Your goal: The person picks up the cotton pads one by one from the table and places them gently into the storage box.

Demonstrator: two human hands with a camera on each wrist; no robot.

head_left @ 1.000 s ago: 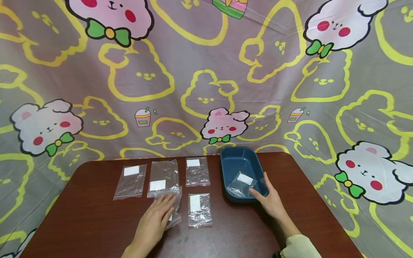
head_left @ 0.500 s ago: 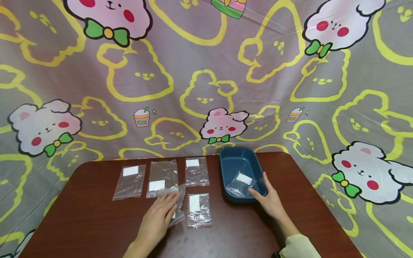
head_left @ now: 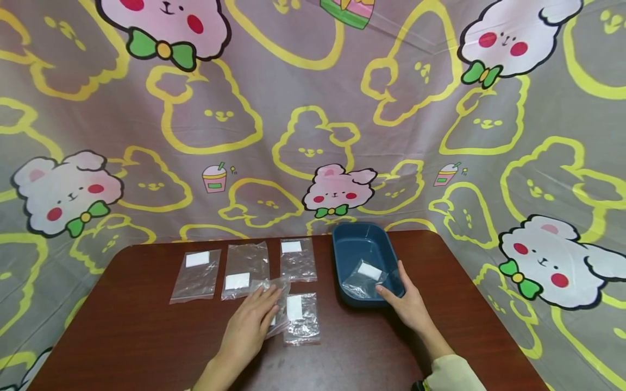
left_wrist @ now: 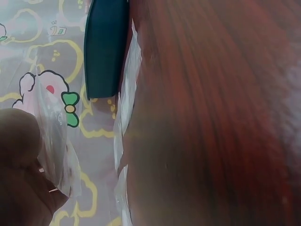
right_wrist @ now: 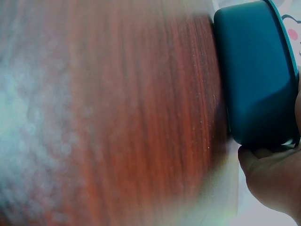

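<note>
My left hand pinches a clear zip-lock bag with a white label, mostly covered by the fingers. In the left wrist view the bag sticks out from the fingers, above the table surface. Just right of it lies another zip-lock bag, which the held one overlaps in the head view. My right hand grips the near right side of a dark blue plastic tray, thumb over the rim and fingers along the outer wall. Inside the tray's near end rests one labelled bag.
Three more clear bags with white labels lie flat towards the back: one at far left, one in the middle and one beside the tray. A cartoon-print cloth hangs behind the brown wooden table.
My left hand has shifted right with the zip-lock bag, bringing it over the edge of the near bag. The right hand and the tray have stayed put.
</note>
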